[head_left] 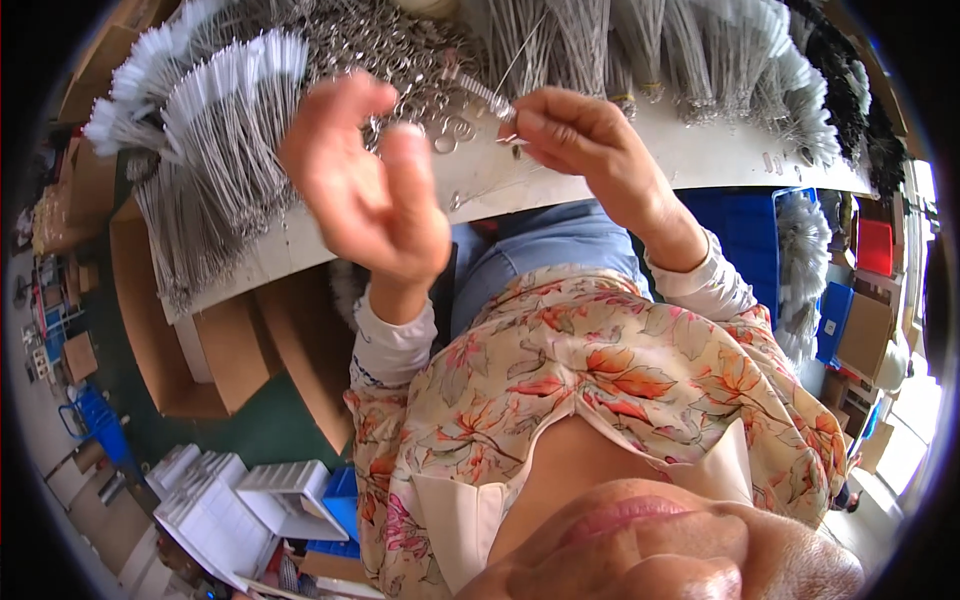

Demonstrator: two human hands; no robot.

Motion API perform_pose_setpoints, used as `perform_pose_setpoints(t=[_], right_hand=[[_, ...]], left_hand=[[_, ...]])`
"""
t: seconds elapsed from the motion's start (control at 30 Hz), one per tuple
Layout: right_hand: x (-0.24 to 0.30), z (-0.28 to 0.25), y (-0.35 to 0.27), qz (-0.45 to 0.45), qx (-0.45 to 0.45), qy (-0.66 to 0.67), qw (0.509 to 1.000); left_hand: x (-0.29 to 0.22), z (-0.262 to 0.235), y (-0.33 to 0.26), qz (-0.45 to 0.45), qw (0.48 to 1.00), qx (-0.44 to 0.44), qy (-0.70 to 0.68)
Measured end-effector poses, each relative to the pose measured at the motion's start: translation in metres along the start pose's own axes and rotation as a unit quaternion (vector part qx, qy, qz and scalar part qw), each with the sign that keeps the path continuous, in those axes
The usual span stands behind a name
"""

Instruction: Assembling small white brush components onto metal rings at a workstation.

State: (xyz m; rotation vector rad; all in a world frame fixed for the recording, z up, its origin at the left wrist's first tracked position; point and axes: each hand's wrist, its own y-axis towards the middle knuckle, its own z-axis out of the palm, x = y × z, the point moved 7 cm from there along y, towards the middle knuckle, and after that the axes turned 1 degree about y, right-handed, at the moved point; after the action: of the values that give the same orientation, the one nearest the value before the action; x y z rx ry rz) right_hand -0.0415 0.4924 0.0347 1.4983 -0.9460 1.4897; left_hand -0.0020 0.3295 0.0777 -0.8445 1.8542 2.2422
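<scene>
My left hand (375, 190) is raised over the near edge of the table, its fingers apart and nothing seen in it; motion blurs it somewhat. To its right, my right hand (580, 140) pinches a thin wire-stemmed piece with a pale, ribbed length (485, 95), which looks like a small brush and points away to the upper left. Its end between my fingertips is partly hidden. Just beyond both hands spreads a heap of loose metal rings (370, 45), and a single ring (445, 144) lies nearer the edge.
Bundles of wire-stemmed brushes with white bristles (235, 90) cover the table's left part; more grey-stemmed bundles (690, 60) stand at the back right, beside black ones (860, 90). Below the pale tabletop (700, 155) are open cardboard boxes (190, 350) on the left and a blue bin (735, 240) on the right.
</scene>
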Motion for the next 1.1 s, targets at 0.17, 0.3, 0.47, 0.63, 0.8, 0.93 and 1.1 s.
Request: perform_pose_setpoints(t=[0.17,0.3,0.47,0.63,0.8,0.93,1.1], right_hand=[[-0.003,0.025,-0.008,-0.018,0.103,-0.171,0.980],[0.014,0.023,-0.016,-0.158,0.114,-0.223,0.955],[-0.001,0.014,-0.021,0.072,0.154,-0.072,0.983],[-0.021,0.020,-0.032,0.204,0.259,0.018,0.944],[-0.049,-0.019,-0.054,0.251,0.286,-0.016,0.925],[-0.041,-0.125,-0.054,0.033,0.075,-0.634,0.769],[-0.068,-0.135,-0.063,-0.004,-0.044,-0.608,0.793]], left_hand=[[0.031,0.034,-0.010,-0.174,0.951,0.238,-0.096],[0.021,0.057,-0.044,-0.318,0.850,0.289,-0.304],[0.022,0.021,-0.045,-0.269,0.891,0.319,-0.178],[-0.007,0.017,-0.045,-0.118,0.940,0.319,0.024],[-0.031,0.024,-0.078,0.021,0.939,0.336,0.076],[0.029,-0.032,-0.107,-0.292,0.877,0.262,0.276],[0.043,-0.015,-0.119,-0.196,0.849,0.322,0.370]])
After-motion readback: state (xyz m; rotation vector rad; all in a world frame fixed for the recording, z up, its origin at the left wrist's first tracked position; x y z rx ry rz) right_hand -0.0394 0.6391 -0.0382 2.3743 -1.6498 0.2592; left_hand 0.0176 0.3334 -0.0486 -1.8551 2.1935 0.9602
